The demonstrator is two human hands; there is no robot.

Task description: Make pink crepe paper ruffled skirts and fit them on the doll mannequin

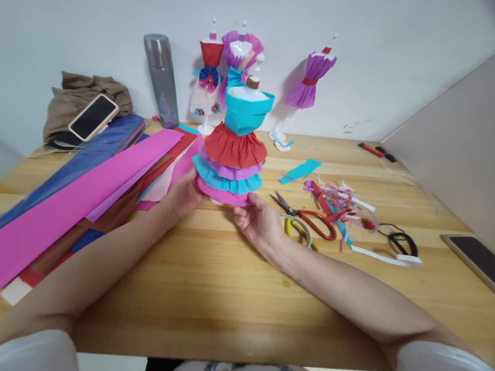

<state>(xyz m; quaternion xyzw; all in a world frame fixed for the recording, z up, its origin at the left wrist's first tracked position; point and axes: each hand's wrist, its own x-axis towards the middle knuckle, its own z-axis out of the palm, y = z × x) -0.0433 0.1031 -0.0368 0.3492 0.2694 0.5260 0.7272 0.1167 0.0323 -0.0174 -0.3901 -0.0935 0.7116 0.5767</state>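
Observation:
A small mannequin wears a paper dress (236,151) with a turquoise top and a tiered skirt in red, purple, turquoise and pink. It stands at the middle of the wooden table. My left hand (183,194) grips the bottom tier at its left side, with some fingers hidden behind the paper. On the right, my right hand (258,222) pinches the pink hem between thumb and fingers. Just beside that hand lie red-handled scissors (316,221), a roll of tape (308,233) and a yellow-handled tool (290,228) partly under the roll.
Folded coloured paper (77,196) covers the table's left side. Behind stand a steel flask (162,83) and other dressed mannequins (314,80). Paper scraps (334,200), a turquoise strip (301,170), a black band (402,244) and a phone (492,273) lie at right. Another phone (93,117) rests on brown cloth (59,110).

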